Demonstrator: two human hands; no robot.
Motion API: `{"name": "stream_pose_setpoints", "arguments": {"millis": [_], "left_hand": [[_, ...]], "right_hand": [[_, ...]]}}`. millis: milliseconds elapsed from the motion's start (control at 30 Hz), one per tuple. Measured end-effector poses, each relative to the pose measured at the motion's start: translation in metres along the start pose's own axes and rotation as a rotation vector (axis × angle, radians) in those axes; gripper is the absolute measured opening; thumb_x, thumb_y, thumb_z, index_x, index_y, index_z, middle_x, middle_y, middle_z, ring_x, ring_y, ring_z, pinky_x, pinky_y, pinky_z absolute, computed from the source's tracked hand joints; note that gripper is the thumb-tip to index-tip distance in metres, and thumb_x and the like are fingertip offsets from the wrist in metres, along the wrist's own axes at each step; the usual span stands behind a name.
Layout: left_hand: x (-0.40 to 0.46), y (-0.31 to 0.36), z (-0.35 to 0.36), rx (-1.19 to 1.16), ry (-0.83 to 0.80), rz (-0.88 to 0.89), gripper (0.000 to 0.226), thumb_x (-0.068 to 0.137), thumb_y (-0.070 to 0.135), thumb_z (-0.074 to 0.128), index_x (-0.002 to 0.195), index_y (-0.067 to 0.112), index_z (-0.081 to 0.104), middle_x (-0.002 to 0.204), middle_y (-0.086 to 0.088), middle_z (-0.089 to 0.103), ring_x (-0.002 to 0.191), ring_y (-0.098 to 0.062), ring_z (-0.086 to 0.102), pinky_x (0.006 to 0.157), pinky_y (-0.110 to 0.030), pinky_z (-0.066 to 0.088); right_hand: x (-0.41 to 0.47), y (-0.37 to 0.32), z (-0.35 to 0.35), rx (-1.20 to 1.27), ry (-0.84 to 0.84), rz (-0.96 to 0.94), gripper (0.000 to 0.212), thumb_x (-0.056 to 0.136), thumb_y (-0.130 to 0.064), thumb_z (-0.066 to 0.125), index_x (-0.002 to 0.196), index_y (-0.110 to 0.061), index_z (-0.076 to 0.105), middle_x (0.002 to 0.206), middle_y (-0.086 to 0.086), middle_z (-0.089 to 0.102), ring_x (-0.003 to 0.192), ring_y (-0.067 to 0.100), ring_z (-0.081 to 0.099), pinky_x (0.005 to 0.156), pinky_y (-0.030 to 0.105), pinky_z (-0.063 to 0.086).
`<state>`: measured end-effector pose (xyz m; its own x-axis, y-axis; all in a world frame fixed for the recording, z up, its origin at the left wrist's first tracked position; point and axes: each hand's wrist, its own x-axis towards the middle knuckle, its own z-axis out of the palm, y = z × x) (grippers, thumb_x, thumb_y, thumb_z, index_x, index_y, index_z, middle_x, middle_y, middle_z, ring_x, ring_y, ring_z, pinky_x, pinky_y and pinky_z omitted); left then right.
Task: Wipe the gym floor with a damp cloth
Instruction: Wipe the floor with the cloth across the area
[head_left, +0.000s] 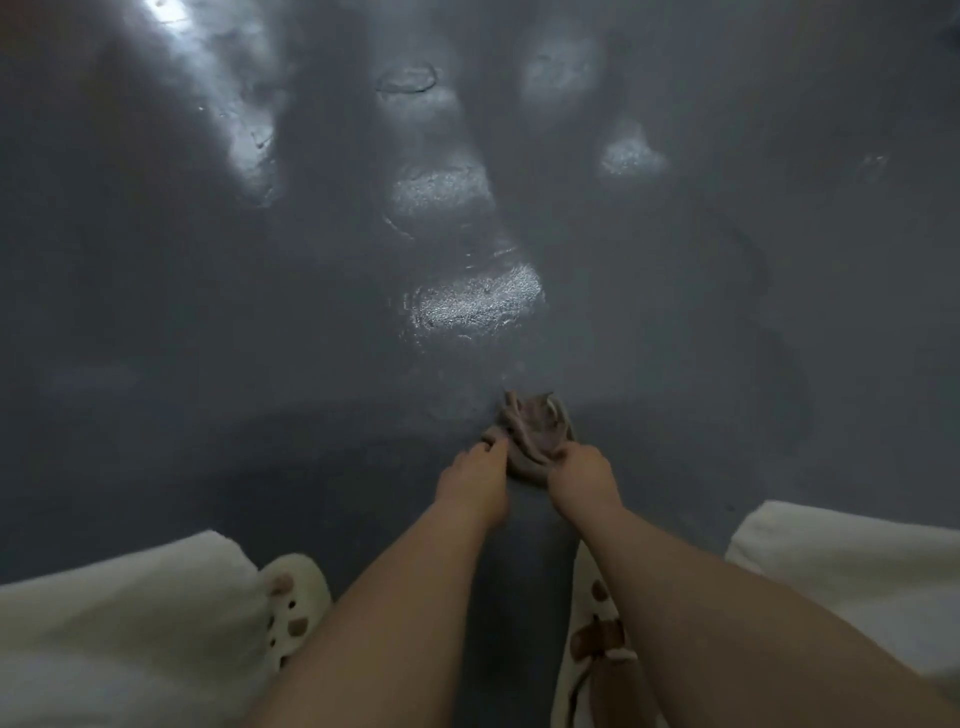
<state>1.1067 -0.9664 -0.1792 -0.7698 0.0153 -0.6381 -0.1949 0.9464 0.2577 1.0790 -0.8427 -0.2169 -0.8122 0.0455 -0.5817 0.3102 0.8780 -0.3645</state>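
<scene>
A crumpled brownish cloth (532, 431) lies bunched on the dark grey gym floor (208, 291), just ahead of me. My left hand (475, 480) grips its near left edge with curled fingers. My right hand (582, 478) grips its near right edge the same way. Both forearms reach forward between my knees. Wet, shiny patches (475, 301) glisten on the floor beyond the cloth.
My knees in white trousers (119, 623) frame the bottom corners. My feet in cream perforated clogs (296, 603) stand on the floor on either side of my arms. Dark curved streaks (748, 249) mark the floor at the right.
</scene>
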Motion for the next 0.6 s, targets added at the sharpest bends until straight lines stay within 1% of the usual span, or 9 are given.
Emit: {"name": "stream_pose_setpoints", "arguments": {"millis": [100,167,233,333,433,467,533,567,600], "left_hand": [[0.027,-0.005,0.007,-0.033,-0.020,0.008,0.051,0.093,0.015,0.051,0.142,0.014,0.033,0.143,-0.012,0.039,0.130,-0.030,0.038,0.104,-0.039,0.036],[0.043,-0.010,0.011,-0.044,-0.023,0.020,0.051,0.093,0.019,0.055,0.140,0.014,0.036,0.142,-0.010,0.040,0.129,-0.029,0.038,0.103,-0.038,0.036],[0.060,-0.014,0.016,-0.073,-0.012,0.023,0.056,0.091,0.022,0.058,0.141,0.015,0.035,0.143,-0.009,0.038,0.130,-0.029,0.036,0.103,-0.038,0.035],[0.084,-0.015,0.017,-0.066,0.030,0.031,0.064,0.093,0.019,0.056,0.148,0.020,0.024,0.152,-0.013,0.021,0.137,-0.031,0.026,0.107,-0.040,0.030],[0.097,-0.009,0.023,0.018,0.056,0.115,0.066,0.095,0.014,0.047,0.151,0.031,0.017,0.158,-0.013,-0.004,0.145,-0.032,0.007,0.115,-0.042,0.017],[0.099,-0.007,0.028,0.095,0.133,0.185,0.062,0.094,0.013,0.045,0.150,0.031,0.022,0.158,-0.015,-0.002,0.145,-0.033,0.007,0.116,-0.044,0.014],[0.106,0.000,0.044,0.170,0.346,0.284,0.055,0.083,0.015,0.043,0.138,0.023,0.044,0.153,-0.021,0.022,0.140,-0.037,0.025,0.113,-0.047,0.023],[0.109,0.005,0.048,0.147,0.364,0.309,0.055,0.079,0.018,0.039,0.134,0.019,0.048,0.148,-0.020,0.031,0.135,-0.037,0.032,0.111,-0.046,0.029],[0.112,0.011,0.052,0.159,0.372,0.314,0.056,0.080,0.018,0.037,0.135,0.015,0.047,0.149,-0.019,0.030,0.134,-0.037,0.033,0.111,-0.044,0.029]], "right_hand": [[0.025,-0.002,0.003,0.117,0.037,0.086,0.031,0.094,-0.006,0.043,0.120,-0.004,0.059,0.125,0.016,0.058,0.114,0.031,0.055,0.089,0.031,0.043],[0.044,0.000,0.006,0.158,0.076,0.123,0.033,0.094,-0.008,0.045,0.125,-0.004,0.056,0.128,0.017,0.056,0.116,0.031,0.053,0.088,0.029,0.041],[0.058,0.001,0.010,0.175,0.082,0.140,0.032,0.093,-0.013,0.051,0.123,-0.005,0.056,0.124,0.018,0.056,0.111,0.032,0.054,0.083,0.031,0.042],[0.075,0.009,0.013,0.150,0.061,0.140,0.036,0.087,-0.019,0.062,0.120,-0.008,0.053,0.119,0.017,0.056,0.107,0.034,0.055,0.085,0.035,0.047],[0.082,0.015,0.010,0.039,0.078,0.085,0.023,0.090,-0.018,0.057,0.113,-0.012,0.060,0.114,0.012,0.059,0.105,0.031,0.056,0.081,0.033,0.045],[0.084,0.016,0.008,0.015,0.126,0.036,0.020,0.092,-0.017,0.054,0.110,-0.013,0.062,0.113,0.012,0.058,0.103,0.030,0.057,0.079,0.033,0.045],[0.089,0.015,0.005,0.052,0.268,-0.087,0.018,0.093,-0.013,0.050,0.105,-0.011,0.062,0.109,0.013,0.057,0.099,0.030,0.055,0.075,0.033,0.042],[0.092,0.013,0.003,0.115,0.344,-0.128,0.018,0.093,-0.010,0.049,0.105,-0.007,0.062,0.109,0.014,0.056,0.098,0.030,0.054,0.074,0.031,0.038],[0.095,0.011,0.001,0.183,0.415,-0.148,0.019,0.094,-0.007,0.048,0.107,-0.004,0.061,0.111,0.016,0.056,0.100,0.029,0.053,0.073,0.025,0.034]]}}
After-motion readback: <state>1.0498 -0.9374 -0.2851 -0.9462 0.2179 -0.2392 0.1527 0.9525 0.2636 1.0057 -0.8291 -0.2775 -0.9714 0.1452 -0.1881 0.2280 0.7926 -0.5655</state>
